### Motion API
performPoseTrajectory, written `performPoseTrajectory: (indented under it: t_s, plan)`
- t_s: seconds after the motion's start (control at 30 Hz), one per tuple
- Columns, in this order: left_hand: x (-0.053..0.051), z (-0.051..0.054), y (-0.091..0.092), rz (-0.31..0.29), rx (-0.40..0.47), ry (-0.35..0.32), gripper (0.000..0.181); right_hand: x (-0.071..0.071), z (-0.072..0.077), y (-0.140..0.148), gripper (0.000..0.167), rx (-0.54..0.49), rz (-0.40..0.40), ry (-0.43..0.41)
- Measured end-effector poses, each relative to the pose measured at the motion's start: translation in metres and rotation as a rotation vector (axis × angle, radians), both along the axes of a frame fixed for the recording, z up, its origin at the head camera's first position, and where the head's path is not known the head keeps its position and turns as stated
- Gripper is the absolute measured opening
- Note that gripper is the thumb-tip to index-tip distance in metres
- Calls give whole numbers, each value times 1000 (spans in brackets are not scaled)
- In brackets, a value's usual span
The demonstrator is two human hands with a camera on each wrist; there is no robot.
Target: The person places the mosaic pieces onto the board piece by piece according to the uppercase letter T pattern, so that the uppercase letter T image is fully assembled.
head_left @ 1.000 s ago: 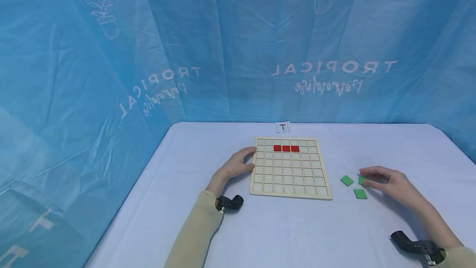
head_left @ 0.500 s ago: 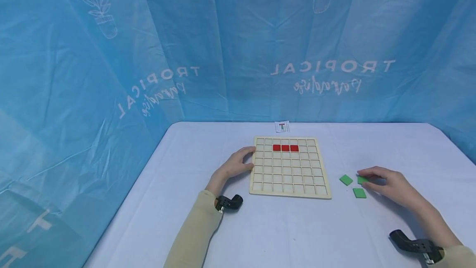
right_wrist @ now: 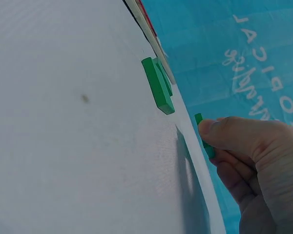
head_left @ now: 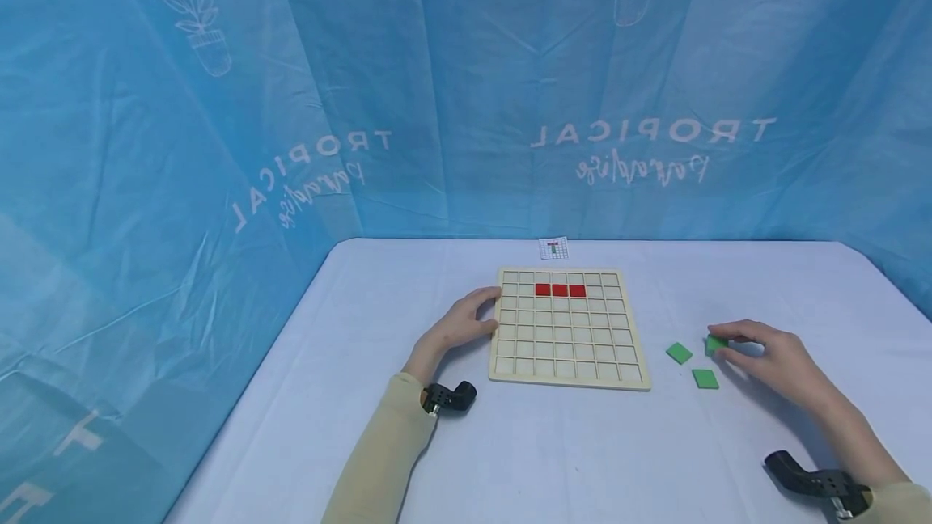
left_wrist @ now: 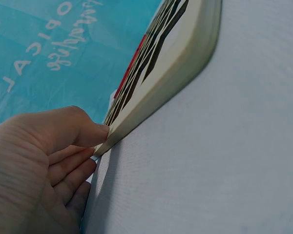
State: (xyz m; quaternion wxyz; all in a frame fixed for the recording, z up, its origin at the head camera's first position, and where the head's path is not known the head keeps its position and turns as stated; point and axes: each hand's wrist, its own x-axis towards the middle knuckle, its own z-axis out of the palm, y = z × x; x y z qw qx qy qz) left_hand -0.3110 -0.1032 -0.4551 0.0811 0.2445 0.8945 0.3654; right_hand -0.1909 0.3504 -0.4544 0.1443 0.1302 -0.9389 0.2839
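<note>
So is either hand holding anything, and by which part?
The right hand pinches a green tile, apparently by its edges, thumb at the near one. The left hand only touches the gridded board's left edge.

We see a desk (head_left: 575,451) covered by a white cloth (head_left: 306,395), the two far corners rounded. On it we have a pale board (head_left: 564,334) lying flat, divided into a grid of small compartments. Just beyond its far edge, near the back, we find a small printed card (head_left: 553,248). To the board's right we see a green tile (head_left: 679,353) turned cornerwise and, near but apart, a second green tile (head_left: 705,379), both flat.
</note>
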Motion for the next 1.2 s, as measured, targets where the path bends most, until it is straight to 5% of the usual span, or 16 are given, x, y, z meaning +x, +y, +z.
performPoseTrajectory:
  t_s: [0.5,1.2]
  plan:
    - [-2,0,-1,9,-12,-1,61,1,24,1,35,-61,-43,2]
    - [-2,-3,1,16,-11,0,62,-35,58,-40,39,-96,42,-34]
